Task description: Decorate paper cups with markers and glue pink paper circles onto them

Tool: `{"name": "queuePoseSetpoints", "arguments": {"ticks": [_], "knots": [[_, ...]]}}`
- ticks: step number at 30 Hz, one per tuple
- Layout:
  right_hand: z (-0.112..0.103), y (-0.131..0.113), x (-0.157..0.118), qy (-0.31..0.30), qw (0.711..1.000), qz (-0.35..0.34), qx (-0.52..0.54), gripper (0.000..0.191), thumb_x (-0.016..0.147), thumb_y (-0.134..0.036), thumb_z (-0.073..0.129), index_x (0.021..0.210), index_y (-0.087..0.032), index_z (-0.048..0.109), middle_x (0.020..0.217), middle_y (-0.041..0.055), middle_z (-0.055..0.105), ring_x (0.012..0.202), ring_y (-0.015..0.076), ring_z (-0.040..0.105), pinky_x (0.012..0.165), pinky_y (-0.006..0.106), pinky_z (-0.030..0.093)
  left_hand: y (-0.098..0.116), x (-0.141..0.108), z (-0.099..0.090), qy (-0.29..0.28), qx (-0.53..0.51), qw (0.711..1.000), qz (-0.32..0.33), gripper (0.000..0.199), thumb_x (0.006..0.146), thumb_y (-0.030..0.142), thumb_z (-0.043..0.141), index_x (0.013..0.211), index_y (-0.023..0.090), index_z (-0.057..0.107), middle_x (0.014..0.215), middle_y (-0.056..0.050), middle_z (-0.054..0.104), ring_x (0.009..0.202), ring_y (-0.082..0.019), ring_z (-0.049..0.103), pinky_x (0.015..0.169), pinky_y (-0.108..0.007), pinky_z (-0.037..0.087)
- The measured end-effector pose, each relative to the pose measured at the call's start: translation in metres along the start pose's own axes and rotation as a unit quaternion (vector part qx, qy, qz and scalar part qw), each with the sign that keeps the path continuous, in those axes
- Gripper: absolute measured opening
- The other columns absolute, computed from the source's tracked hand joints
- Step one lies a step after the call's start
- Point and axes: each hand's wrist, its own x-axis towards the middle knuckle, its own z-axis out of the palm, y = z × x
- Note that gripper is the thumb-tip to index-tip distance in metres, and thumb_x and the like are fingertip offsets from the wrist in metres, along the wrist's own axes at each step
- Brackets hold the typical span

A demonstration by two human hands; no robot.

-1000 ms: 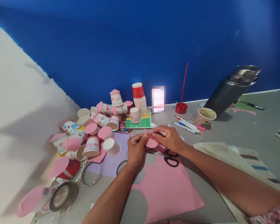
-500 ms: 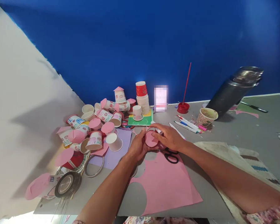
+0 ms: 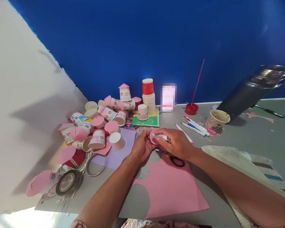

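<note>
Head view, and your left hand has the pink disc held at its fingers, right there between both hands; across to your right hand, pinching the white tube, tip now at the disc where fingertips lay half a second ago!

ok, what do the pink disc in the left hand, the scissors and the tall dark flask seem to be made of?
Pink disc: matte paper or thin card; flat, evenly coloured, no gloss.
Scissors: blades probably metal, from the glint; black handle loop looks like smooth plastic.
Dark flask: likely coated metal; silvery shine near the top, duller body, though plastic isn't ruled out.
</note>
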Motion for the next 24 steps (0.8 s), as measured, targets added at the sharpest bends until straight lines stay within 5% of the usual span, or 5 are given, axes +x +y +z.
{"name": "queuePoseSetpoints", "arguments": {"ticks": [6,24], "knots": [[0.006,0.007,0.002,-0.026,0.999,0.016,-0.034,0.022,0.098,-0.029,0.056,0.109,-0.024,0.075,0.105,0.0067,0.082,0.092,0.0249,0.075,0.082,0.034,0.051,-0.001,-0.004,0.005,-0.013,0.012,1.000,0.003,0.059,0.108,0.052,0.037,0.109,0.008,0.077,0.104,-0.018,0.080,0.101,-0.025,0.076,0.093,-0.039,0.061],[0.016,0.006,0.001,-0.060,0.996,0.054,-0.034,0.023,0.099,-0.032,0.056,0.112,-0.026,0.074,0.106,0.0039,0.083,0.083,0.0228,0.075,0.077,0.033,0.047,-0.003,-0.005,0.005,0.003,0.020,0.999,0.031,0.052,0.102,0.055,0.054,0.102,0.009,0.077,0.090,-0.010,0.077,0.074,-0.015,0.069,0.076,-0.027,0.056]]}}
